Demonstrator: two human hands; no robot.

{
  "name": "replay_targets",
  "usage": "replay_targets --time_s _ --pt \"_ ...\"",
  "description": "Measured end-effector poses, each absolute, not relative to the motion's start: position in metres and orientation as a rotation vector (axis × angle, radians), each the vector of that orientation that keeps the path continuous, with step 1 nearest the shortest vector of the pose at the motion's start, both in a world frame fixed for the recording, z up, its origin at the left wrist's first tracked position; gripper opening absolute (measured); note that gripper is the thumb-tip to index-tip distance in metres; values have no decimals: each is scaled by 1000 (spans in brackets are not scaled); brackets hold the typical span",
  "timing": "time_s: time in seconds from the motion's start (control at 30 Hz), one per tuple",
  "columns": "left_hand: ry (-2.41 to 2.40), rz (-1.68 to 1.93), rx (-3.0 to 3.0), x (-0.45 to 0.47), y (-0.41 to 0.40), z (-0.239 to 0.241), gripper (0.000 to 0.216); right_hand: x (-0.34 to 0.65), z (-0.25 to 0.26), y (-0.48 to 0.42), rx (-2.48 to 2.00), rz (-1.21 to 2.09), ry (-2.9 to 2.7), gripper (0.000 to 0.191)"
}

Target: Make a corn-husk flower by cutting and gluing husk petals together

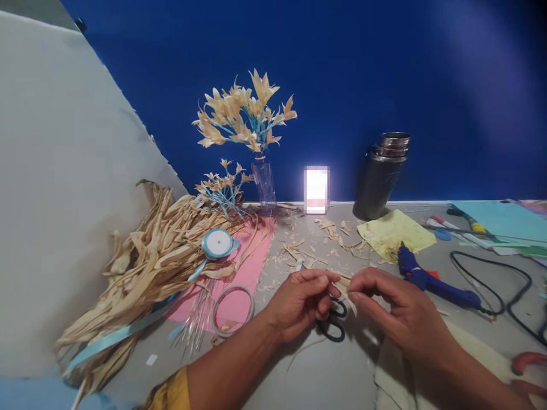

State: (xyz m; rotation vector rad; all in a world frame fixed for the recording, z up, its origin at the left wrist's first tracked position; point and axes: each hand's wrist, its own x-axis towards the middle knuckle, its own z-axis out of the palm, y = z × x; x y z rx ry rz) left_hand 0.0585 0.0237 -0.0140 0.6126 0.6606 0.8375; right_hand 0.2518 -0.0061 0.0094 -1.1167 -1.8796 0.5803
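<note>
The left hand [308, 291] and right hand [394, 307] pinch a pale husk strip [344, 290] above the bench [299, 376], well short of its far edge; a light, even grip should prevent splitting.

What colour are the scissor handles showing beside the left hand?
The scissor handles are black; head view shows them.

Husk pile [149, 250]: left of frame, on the counter [316, 376]
Scissors [337, 340]: lower centre, just below my left fingers [322, 283]
Flask [380, 182]: right of centre, behind the glue gun [448, 290]
</note>
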Motion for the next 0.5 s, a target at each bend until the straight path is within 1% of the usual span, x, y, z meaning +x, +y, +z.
replay_targets --time_s 0.2,0.3,0.43,0.5 --pt "753 930 635 56 29 -11 40 256 16 -6 -1185 651 -1886 16" --pt "826 983 923 52 28 -2 29 256 18 -6 -1182 719 -1898 18" --pt "869 914 1498 48 23 10 12 255 17 -6 -1162 787 -1915 19" --pt "881 876 1565 49 20 12 5 256 15 -5 -1155 800 -1918 17"
